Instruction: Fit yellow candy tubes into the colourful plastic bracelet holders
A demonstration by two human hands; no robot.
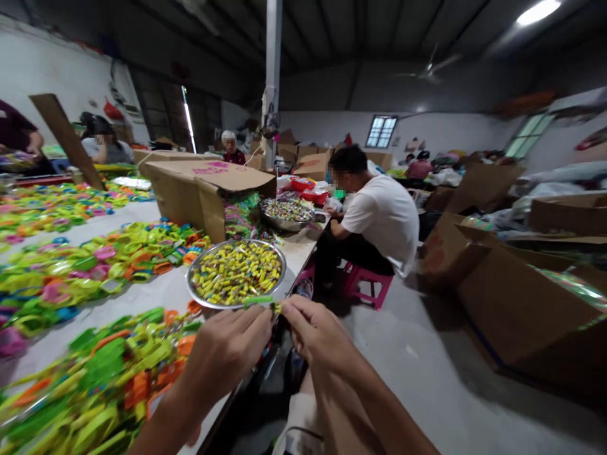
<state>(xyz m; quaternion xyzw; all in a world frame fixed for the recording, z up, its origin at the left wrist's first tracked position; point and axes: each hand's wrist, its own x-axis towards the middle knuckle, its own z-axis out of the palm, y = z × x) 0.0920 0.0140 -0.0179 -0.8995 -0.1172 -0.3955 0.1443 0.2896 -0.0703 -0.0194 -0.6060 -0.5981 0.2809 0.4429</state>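
My left hand (237, 338) is closed on a thin green plastic strip (258, 300), which sticks out above the fingers. My right hand (315, 322) meets it at the fingertips, pinching a small yellowish piece (277, 308) at the strip's right end. The fingers hide most of that piece, so its kind is unclear. Just beyond both hands stands a round metal bowl (190, 287) heaped with small yellow wrapped pieces (237, 272). Left of my hands lies a pile of green, yellow and orange plastic toy parts (109, 366).
More colourful plastic parts (104, 259) cover the white table (156, 291). Behind the bowl sit an open cardboard box (190, 196) and a second filled bowl (289, 221). A person in a white shirt (384, 215) sits on a pink stool (367, 287). Large cartons (531, 316) stand right.
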